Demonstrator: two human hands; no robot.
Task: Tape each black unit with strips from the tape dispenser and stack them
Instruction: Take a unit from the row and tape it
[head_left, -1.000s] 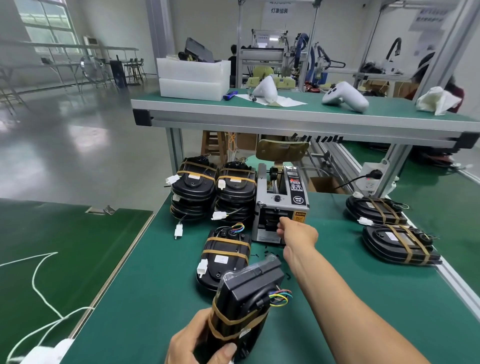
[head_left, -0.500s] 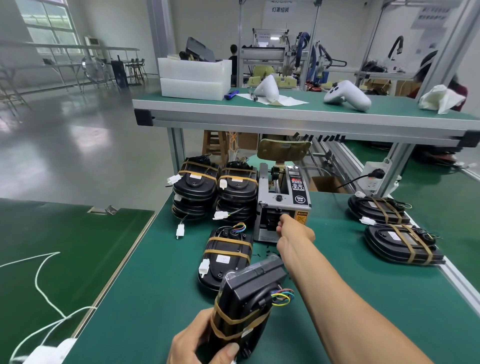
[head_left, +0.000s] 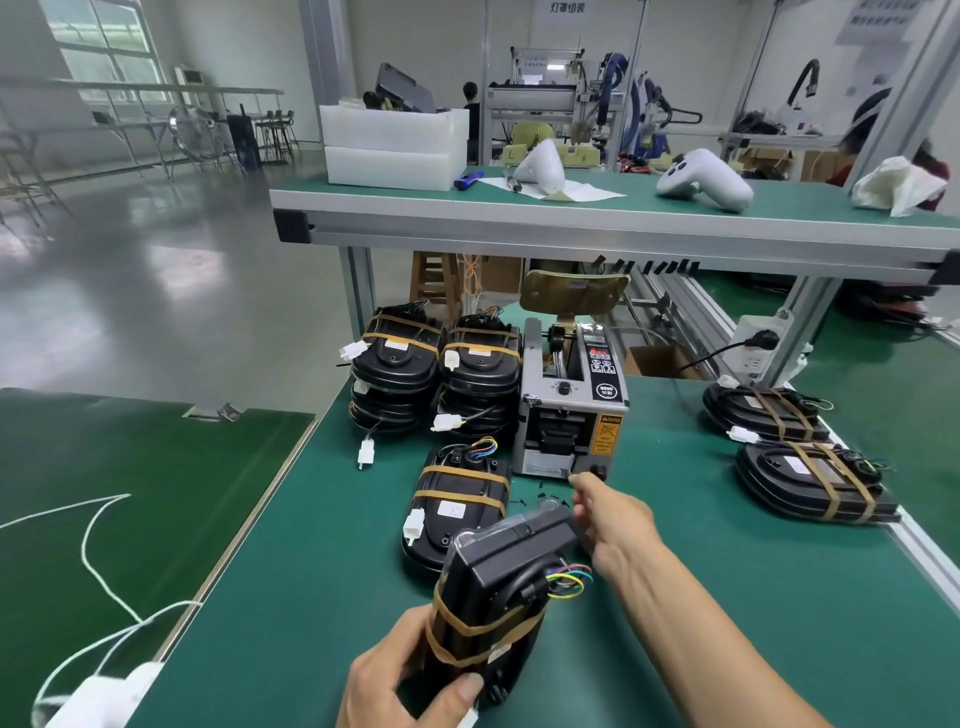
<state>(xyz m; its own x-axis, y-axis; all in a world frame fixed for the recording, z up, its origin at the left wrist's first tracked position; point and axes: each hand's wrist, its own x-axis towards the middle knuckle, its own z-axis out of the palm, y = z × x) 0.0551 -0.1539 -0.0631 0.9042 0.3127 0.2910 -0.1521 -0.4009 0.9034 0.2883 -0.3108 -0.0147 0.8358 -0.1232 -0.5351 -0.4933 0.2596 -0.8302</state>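
My left hand (head_left: 410, 686) grips a black unit (head_left: 498, 597) by its near end and holds it tilted up off the green table (head_left: 311, 597). Two tan tape bands wrap it, and coloured wires stick out on its right. My right hand (head_left: 613, 525) reaches over it to the lower front of the grey tape dispenser (head_left: 571, 410). Its thumb and forefinger pinch a small tape strip (head_left: 566, 473), which is barely visible. Another taped unit (head_left: 457, 504) lies flat just left of the dispenser. Two stacks of taped units (head_left: 436, 374) stand behind it.
Two more banded units (head_left: 810, 483) lie at the table's right edge. A shelf (head_left: 571, 228) overhangs the back of the table, carrying white foam boxes (head_left: 395, 150) and a white controller (head_left: 706, 179). A white cable (head_left: 104, 561) crosses the neighbouring green table on the left.
My right hand has drawn back and down from the dispenser's outlet towards me, its fingers pinched together. The left hand and its unit have stayed nearly still.
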